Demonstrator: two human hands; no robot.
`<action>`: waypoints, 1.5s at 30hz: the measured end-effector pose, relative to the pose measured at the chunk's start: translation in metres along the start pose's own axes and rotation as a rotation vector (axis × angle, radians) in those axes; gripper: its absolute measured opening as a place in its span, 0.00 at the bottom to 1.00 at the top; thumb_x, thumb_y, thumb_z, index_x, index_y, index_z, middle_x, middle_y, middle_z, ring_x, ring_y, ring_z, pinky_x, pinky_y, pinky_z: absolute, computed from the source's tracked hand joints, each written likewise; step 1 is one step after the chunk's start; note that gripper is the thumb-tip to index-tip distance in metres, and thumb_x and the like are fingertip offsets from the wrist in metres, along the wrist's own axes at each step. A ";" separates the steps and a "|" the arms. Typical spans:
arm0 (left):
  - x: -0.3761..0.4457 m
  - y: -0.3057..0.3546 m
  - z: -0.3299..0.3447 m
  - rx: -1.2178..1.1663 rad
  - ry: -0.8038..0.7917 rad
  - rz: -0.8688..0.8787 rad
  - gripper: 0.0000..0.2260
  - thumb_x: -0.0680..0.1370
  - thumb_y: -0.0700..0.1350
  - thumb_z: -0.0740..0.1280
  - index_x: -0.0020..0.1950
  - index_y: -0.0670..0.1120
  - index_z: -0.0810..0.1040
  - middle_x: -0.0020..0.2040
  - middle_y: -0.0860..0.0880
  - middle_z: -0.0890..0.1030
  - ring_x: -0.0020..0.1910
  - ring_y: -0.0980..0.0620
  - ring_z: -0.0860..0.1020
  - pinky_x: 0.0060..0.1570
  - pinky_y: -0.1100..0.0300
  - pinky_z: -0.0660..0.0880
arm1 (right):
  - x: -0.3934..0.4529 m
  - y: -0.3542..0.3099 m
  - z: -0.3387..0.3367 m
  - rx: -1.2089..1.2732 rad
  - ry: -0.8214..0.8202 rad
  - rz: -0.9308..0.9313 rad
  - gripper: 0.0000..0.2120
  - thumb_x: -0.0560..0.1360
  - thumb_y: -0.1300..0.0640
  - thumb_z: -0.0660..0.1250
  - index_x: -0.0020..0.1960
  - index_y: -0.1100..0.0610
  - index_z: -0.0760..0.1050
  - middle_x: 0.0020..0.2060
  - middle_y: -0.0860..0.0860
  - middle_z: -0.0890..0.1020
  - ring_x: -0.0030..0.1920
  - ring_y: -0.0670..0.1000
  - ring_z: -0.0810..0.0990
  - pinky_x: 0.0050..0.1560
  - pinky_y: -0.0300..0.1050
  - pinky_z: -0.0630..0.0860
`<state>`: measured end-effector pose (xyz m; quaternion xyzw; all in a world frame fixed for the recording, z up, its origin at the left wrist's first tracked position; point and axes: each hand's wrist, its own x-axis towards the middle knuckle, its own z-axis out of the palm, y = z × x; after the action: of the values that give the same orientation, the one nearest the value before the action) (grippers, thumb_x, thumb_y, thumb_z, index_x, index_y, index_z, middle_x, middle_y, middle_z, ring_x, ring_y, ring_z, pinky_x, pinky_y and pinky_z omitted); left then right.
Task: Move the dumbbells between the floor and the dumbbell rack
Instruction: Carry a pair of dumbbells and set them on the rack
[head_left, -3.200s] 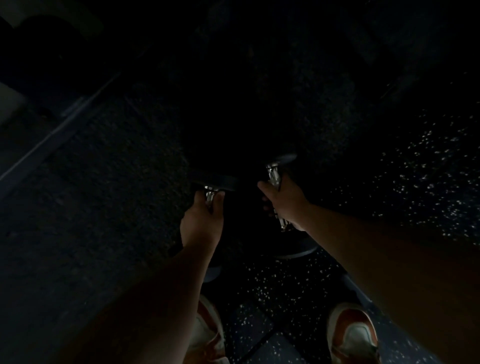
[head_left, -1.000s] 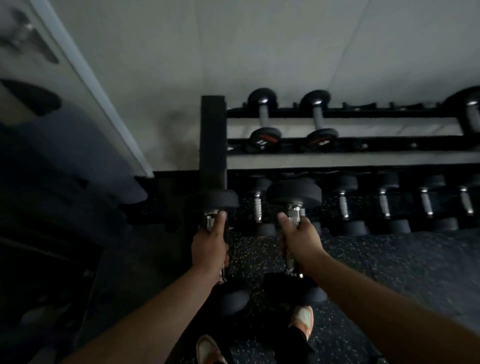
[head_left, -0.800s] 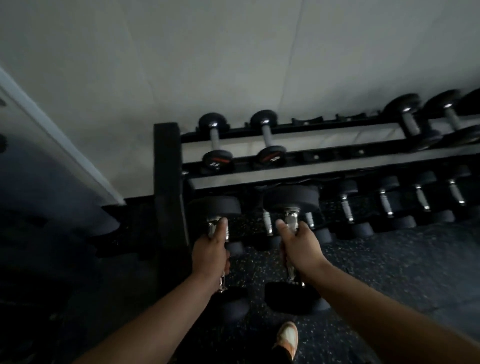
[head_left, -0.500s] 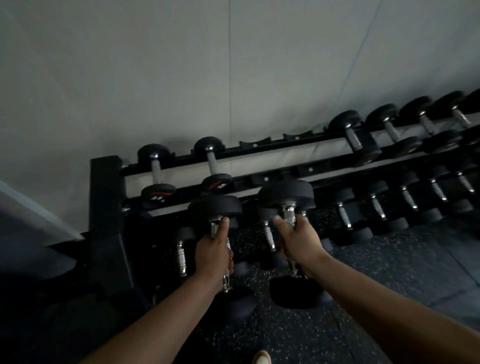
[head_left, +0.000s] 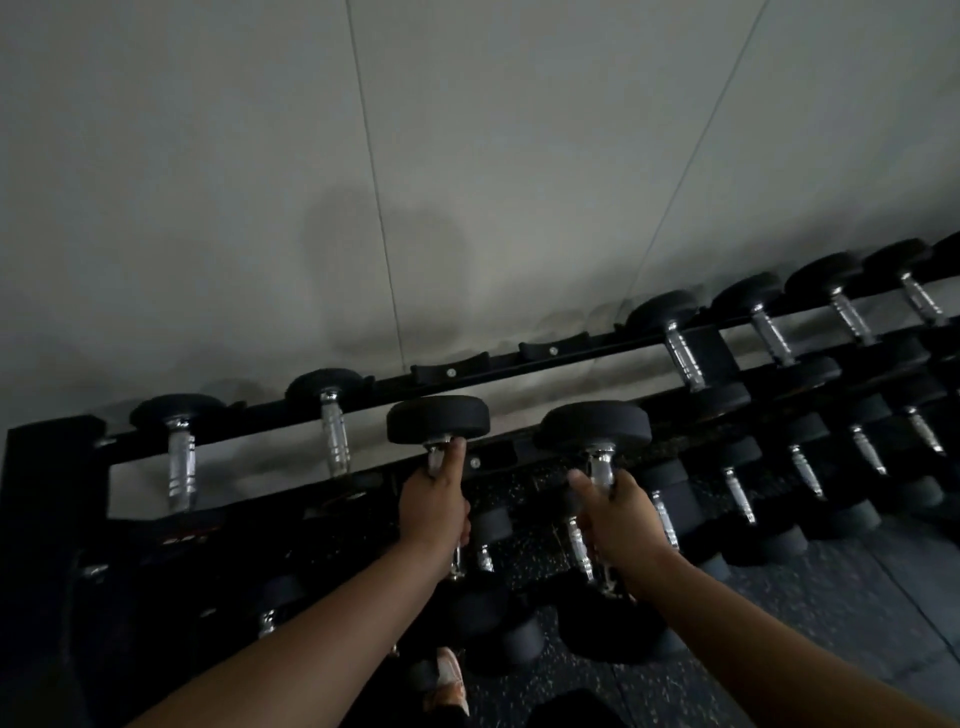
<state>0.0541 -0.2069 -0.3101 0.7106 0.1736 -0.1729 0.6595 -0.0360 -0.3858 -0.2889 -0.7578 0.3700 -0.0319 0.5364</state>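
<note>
My left hand (head_left: 434, 512) grips the chrome handle of a black round-headed dumbbell (head_left: 438, 419), held in the air with its far head level with the top shelf of the black dumbbell rack (head_left: 587, 353). My right hand (head_left: 618, 525) grips a second, like dumbbell (head_left: 594, 426) beside it at the same height. Just beyond both dumbbells, two empty saddles (head_left: 451, 368) sit on the top rail. The near heads of both held dumbbells hang below my wrists in shadow.
Two dumbbells (head_left: 179, 441) rest on the top shelf to the left and several more (head_left: 769, 322) to the right. A lower shelf holds several dumbbells (head_left: 800, 467). A pale wall (head_left: 467, 156) stands behind the rack. Speckled dark floor (head_left: 831, 597) and my shoe (head_left: 449, 680) are below.
From a dark floor view I have stood up and come close to the rack. Both dumbbells have risen from the lower-shelf level to the top-shelf level.
</note>
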 end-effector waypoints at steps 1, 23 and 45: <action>0.012 0.003 0.010 -0.002 -0.001 -0.012 0.26 0.72 0.67 0.66 0.39 0.43 0.74 0.22 0.46 0.73 0.18 0.49 0.71 0.19 0.61 0.68 | 0.015 -0.002 -0.003 -0.006 -0.002 0.007 0.15 0.73 0.42 0.69 0.44 0.55 0.74 0.23 0.48 0.80 0.20 0.45 0.76 0.18 0.36 0.69; 0.204 0.001 0.135 -0.004 0.332 -0.173 0.28 0.68 0.69 0.67 0.39 0.42 0.76 0.21 0.48 0.74 0.18 0.50 0.73 0.18 0.62 0.67 | 0.298 -0.004 0.012 -0.213 -0.288 -0.039 0.16 0.74 0.38 0.65 0.44 0.51 0.71 0.34 0.54 0.83 0.32 0.54 0.81 0.32 0.44 0.72; 0.221 -0.018 0.130 0.282 0.401 -0.141 0.29 0.69 0.73 0.61 0.48 0.48 0.76 0.38 0.41 0.82 0.33 0.41 0.82 0.37 0.45 0.81 | 0.337 0.010 0.036 -0.278 -0.291 0.010 0.17 0.76 0.41 0.64 0.51 0.55 0.68 0.41 0.52 0.77 0.39 0.53 0.75 0.43 0.45 0.69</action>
<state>0.2382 -0.3315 -0.4400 0.8019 0.3243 -0.0965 0.4923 0.2189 -0.5596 -0.4300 -0.8194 0.2934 0.1321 0.4744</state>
